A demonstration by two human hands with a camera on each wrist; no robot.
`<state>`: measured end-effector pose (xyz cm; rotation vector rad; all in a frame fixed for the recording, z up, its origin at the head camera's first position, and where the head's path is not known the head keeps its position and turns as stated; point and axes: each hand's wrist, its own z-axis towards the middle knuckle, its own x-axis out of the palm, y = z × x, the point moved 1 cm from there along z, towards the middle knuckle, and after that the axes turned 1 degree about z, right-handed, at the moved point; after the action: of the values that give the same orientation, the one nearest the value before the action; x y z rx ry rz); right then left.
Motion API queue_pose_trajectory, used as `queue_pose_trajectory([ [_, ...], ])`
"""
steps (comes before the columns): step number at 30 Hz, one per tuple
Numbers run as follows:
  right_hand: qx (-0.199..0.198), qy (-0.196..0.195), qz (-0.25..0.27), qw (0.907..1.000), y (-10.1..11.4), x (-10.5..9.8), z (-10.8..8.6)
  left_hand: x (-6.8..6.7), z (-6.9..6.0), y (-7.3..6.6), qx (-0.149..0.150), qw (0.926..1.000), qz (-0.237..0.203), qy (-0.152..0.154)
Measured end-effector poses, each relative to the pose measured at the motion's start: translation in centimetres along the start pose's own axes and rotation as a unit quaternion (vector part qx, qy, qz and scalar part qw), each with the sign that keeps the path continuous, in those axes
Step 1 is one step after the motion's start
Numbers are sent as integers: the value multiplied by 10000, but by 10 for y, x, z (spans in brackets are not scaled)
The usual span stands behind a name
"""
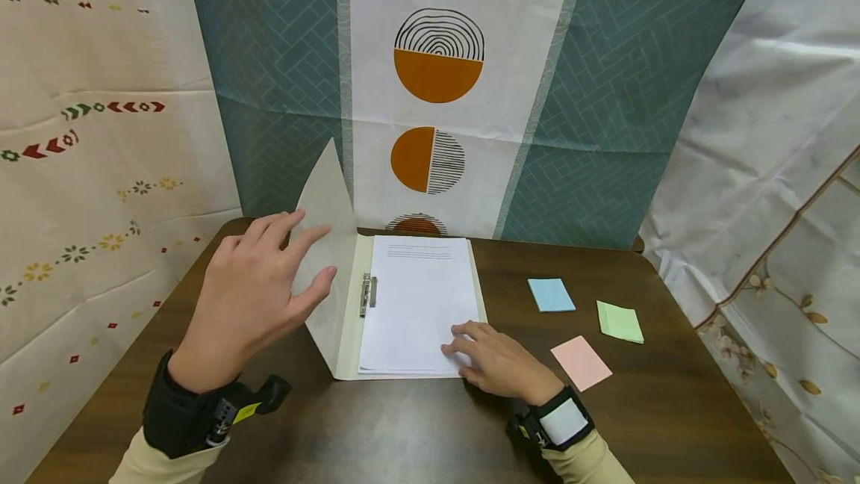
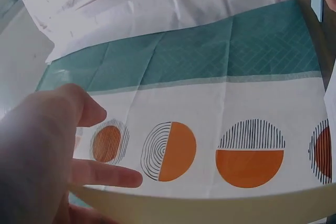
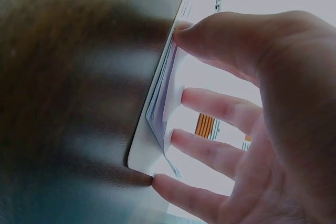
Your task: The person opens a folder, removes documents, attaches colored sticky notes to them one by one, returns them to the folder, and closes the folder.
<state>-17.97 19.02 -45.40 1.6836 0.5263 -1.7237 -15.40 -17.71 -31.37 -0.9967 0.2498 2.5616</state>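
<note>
A pale cream folder (image 1: 352, 320) lies on the table with its front cover (image 1: 329, 193) standing up at the left. Inside it, a stack of white paper sheets (image 1: 419, 305) sits beside a metal clip (image 1: 366, 294) on the spine. My left hand (image 1: 258, 282) is at the raised cover, fingers spread and thumb apart; the cover's edge (image 2: 210, 205) crosses low in the left wrist view, and whether the hidden fingers touch it I cannot tell. My right hand (image 1: 500, 361) rests its fingertips at the lower right corner of the sheets, its thumb (image 3: 210, 35) against their edge.
Right of the folder lie a blue sticky note pad (image 1: 551, 295), a green one (image 1: 619, 322) and a pink one (image 1: 581, 363). The dark wooden table (image 1: 390, 432) ends at a patterned cloth (image 1: 437, 118) behind, with pale cloths hanging at both sides.
</note>
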Motion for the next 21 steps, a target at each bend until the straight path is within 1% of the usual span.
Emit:
queue_pose_trajectory([
  [2, -16, 7, -1, 10000, 0, 0, 0, -2, -1, 1, -38, 10000, 8, -12],
  [5, -41, 3, -14, 10000, 0, 1, 0, -5, -1, 2, -148, 9999, 35, 77],
  [10, -72, -10, -69, 9999, 0, 0, 0, -8, -2, 1, -523, 9979, 34, 380],
  [14, -88, -10, -90, 9999, 0, 0, 0, -8, -4, 1, -705, 9962, 82, 498],
  [17, -90, -23, -97, 9999, 0, 0, 1, -7, -6, 4, -811, 9944, 150, 657],
  [21, -70, -22, -114, 9999, 0, 1, 1, -6, -7, 9, -1027, 9897, 210, 974],
])
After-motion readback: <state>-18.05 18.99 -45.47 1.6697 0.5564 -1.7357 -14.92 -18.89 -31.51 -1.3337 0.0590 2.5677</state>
